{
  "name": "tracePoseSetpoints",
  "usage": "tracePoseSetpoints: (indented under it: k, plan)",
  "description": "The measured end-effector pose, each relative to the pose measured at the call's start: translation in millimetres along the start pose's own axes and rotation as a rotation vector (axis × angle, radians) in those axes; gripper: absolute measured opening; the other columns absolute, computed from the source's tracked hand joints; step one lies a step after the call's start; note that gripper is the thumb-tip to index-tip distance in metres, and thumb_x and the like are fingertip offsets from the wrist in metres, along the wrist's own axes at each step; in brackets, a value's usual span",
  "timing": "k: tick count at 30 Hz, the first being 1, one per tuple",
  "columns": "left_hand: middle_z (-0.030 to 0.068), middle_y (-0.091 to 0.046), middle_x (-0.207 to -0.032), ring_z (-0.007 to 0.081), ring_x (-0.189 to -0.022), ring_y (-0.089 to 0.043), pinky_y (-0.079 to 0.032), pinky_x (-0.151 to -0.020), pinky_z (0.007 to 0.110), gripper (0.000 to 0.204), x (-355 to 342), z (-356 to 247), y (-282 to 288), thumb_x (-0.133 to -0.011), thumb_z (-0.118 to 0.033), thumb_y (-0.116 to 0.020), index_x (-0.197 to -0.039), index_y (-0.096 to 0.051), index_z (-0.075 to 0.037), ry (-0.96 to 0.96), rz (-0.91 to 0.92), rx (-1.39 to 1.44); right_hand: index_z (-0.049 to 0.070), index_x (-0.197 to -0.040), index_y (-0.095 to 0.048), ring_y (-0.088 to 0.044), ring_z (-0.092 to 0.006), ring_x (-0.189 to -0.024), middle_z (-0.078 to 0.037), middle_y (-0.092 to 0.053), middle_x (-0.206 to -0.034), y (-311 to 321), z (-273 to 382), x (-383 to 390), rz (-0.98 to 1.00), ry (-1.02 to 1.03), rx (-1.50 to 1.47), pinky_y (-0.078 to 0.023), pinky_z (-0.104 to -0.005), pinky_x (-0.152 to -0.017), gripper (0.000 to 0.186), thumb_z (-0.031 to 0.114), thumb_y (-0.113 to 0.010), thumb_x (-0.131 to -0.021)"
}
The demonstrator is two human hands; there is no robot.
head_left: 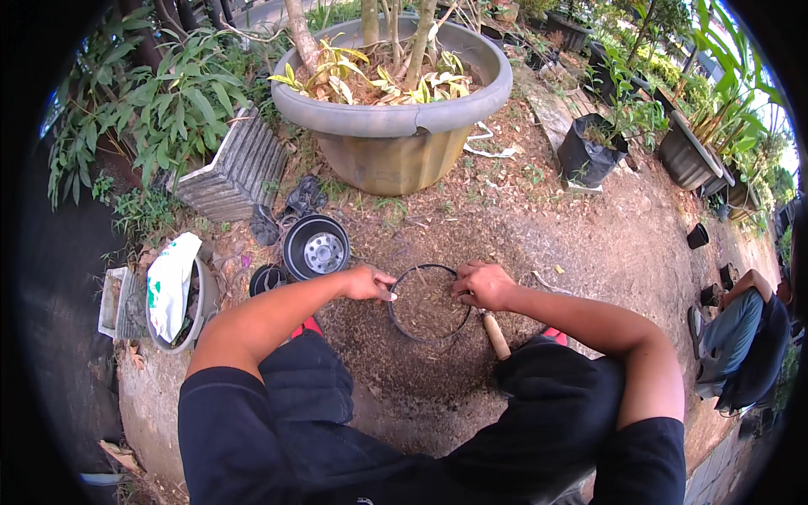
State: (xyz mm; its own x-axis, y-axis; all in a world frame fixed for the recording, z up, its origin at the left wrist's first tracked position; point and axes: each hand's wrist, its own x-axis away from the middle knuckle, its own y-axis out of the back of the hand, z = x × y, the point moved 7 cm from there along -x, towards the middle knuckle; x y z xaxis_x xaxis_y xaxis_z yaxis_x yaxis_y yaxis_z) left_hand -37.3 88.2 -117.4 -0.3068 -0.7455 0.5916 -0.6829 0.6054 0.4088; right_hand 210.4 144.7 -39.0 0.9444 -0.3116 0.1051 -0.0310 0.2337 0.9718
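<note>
Between my knees is a round, thin black rim [391, 317] with brown, bark-like material showing inside it. I cannot tell whether it is a sieve or a filled pot. My left hand [368, 283] pinches its left upper edge, thumb and fingers together. On the right upper edge, the curled fingers of my right hand [484, 284] close on the same rim. Just below my right hand lies a tool with a wooden handle [496, 336], its working end mostly hidden. An empty black plastic pot [316, 247] with a perforated bottom lies tipped beside my left forearm.
A large grey planter [391, 126] with trunks stands ahead. Leftward are a corrugated block [236, 172] and a white bag [172, 282] in a tub [206, 295]. At right are a black grow bag [589, 151], potted plants and a seated person [736, 337].
</note>
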Motion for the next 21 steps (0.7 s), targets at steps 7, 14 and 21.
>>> tracePoseSetpoints:
  k: [7, 14, 21]
  plan:
    - [0.0020, -0.075, -0.099, 0.0101, -0.098, -0.064, -0.047, -0.094, 0.026, 0.076, 3.5, 0.6, 1.5, -0.086, -0.044, -0.082, -0.143, -0.057, 0.000, -0.009, -0.021, -0.020, 0.018, -0.099, -0.077, -0.067, -0.0262, -0.106, -0.005, -0.073, -0.104, 2.0, 7.0, -19.0, -0.080, -0.035, -0.168, -0.056, -0.0418, -0.088, 0.017, 0.022, -0.071, -0.084]
    - [0.0009, -0.074, -0.101, 0.0096, -0.098, -0.064, -0.047, -0.095, 0.026, 0.077, 4.4, -2.8, 2.1, -0.085, -0.045, -0.082, -0.143, -0.057, -0.001, 0.004, 0.001, 0.008, 0.018, -0.106, -0.075, -0.065, -0.0258, -0.106, -0.002, -0.072, -0.104, -16.9, 25.3, -35.2, 0.018, -0.079, -0.040, -0.055, -0.0397, -0.089, 0.024, 0.019, -0.073, -0.082]
    - [-0.0005, -0.073, -0.101, 0.0091, -0.097, -0.062, -0.046, -0.095, 0.026, 0.078, 5.1, 3.6, 1.1, -0.086, -0.047, -0.081, -0.145, -0.056, -0.001, 0.010, -0.027, -0.040, 0.017, -0.101, -0.076, -0.071, -0.0263, -0.098, -0.006, -0.075, -0.100, 1.7, 17.8, -34.6, -0.064, -0.050, -0.131, -0.057, -0.0397, -0.083, 0.017, 0.021, -0.069, -0.086]
